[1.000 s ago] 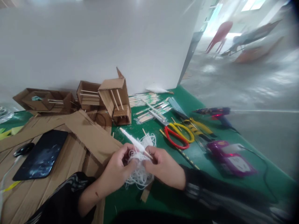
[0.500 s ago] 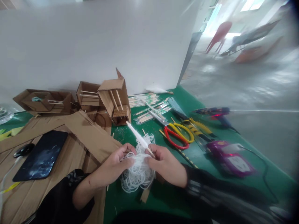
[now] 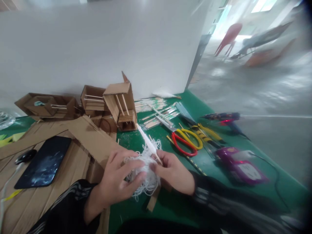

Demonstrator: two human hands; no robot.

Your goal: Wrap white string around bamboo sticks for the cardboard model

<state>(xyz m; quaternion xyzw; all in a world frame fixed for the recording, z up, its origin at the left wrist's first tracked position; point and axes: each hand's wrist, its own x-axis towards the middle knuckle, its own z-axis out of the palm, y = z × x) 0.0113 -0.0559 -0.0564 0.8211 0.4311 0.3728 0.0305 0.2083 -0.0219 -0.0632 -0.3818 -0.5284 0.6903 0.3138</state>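
Observation:
My right hand (image 3: 170, 167) pinches the lower end of a wooden stick wound with white string (image 3: 149, 142), its tip slanting up and to the left. Beneath it lies a loose tangle of white string (image 3: 148, 183), partly covered by both hands. My left hand (image 3: 122, 174) rests at the left side of the tangle, fingers spread and touching the strands. Right of the hands are scissors (image 3: 184, 141) with one red and one yellow handle. Behind the stick stands a cardboard box model (image 3: 119, 86) with thin sticks inside.
Packs of wooden sticks (image 3: 156, 120) and another white-wound stick (image 3: 165, 95) lie at the back. Pliers (image 3: 203, 135), a glue gun (image 3: 221, 116) and a purple-wrapped device (image 3: 241, 165) are to the right. A dark phone (image 3: 44, 162) lies on cardboard (image 3: 73, 161) at the left.
My left hand has loosened its closed hold and spread its fingers over the string tangle. The wound stick has shifted slightly right; my right hand keeps its grip.

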